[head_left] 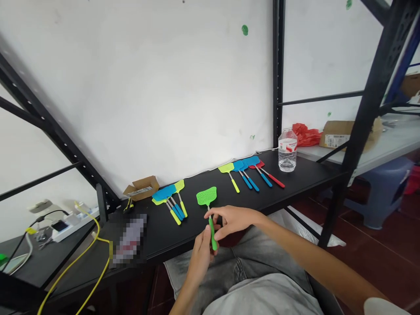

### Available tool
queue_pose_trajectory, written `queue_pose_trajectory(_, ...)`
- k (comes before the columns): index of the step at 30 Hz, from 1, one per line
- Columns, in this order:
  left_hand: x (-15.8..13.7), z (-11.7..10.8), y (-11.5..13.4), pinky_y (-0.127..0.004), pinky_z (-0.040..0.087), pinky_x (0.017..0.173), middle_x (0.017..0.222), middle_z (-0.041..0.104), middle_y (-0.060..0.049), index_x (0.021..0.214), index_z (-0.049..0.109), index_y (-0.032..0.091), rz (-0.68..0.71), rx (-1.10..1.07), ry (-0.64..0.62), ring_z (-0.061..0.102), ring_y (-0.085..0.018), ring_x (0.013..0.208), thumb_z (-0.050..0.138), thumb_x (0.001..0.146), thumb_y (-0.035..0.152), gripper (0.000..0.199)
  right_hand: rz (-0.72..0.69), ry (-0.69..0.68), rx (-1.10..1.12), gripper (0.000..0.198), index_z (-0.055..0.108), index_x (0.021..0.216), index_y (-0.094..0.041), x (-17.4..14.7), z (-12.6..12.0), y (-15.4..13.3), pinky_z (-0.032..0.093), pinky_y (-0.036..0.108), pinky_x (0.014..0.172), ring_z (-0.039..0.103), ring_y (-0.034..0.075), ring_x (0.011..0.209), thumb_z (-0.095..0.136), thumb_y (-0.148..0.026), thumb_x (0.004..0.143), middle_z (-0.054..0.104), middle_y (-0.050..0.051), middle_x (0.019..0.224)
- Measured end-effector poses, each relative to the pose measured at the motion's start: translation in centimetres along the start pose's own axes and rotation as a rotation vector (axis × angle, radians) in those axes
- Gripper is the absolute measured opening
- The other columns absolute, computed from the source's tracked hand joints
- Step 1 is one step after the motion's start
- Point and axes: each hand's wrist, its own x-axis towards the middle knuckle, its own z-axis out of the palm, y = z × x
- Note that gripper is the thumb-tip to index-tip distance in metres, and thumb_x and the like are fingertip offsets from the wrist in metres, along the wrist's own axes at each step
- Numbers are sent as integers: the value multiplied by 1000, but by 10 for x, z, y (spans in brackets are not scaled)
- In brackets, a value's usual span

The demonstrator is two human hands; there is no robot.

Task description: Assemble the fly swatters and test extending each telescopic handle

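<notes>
A green fly swatter (207, 196) is held in front of me at the shelf's front edge, its perforated head pointing away. My left hand (202, 250) is closed around the lower part of its green handle. At the upper handle and the metal shaft, the fingers of my right hand (233, 220) are closed on the same swatter, partly covering it. To the left lies a group of blue and yellow fly swatters (166, 191). Further back on the right lie a yellow fly swatter (226, 168), several blue fly swatters (253, 161) and a red one (276, 180).
The black shelf (193, 228) has dark metal posts (278, 78). A water bottle (287, 151) stands at its right end. On the left are an opened cardboard box (142, 188), a blurred-out item (129, 243), a yellow cable (95, 236) and a power strip (74, 225).
</notes>
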Motion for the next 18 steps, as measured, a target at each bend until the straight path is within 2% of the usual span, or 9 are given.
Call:
queue_pose_trajectory(3,-4,-1,4,-22,31,45,55,47,3,67,54,16,28,80,50,42,-11,50,42,85,66,55,-24,-27,-268,73,53,126,-23,-5,4,-13,42,27,71,58,21,89,75,-55,64,61,5,102)
queue_pose_trajectory(6,-9,1,8,-24,36,53,58,51,0,63,54,16,92,213,60,47,-14,59,45,84,64,54,51,-72,-424,69,58,114,-23,-10,11,-25,39,28,65,58,22,80,74,-61,59,59,4,96)
queue_pose_trajectory(9,-10,3,6,-25,35,55,56,52,0,59,51,17,103,274,16,47,-14,58,42,86,63,54,131,-60,-551,65,61,102,-20,-14,17,-33,38,30,64,58,23,77,71,-66,57,58,4,90)
queue_pose_trajectory(18,-1,2,-8,-23,29,49,47,47,3,57,46,17,104,186,-124,38,-9,45,33,94,56,55,143,-235,-597,84,56,110,-18,-16,12,-30,40,31,61,57,24,75,73,-69,45,54,6,99)
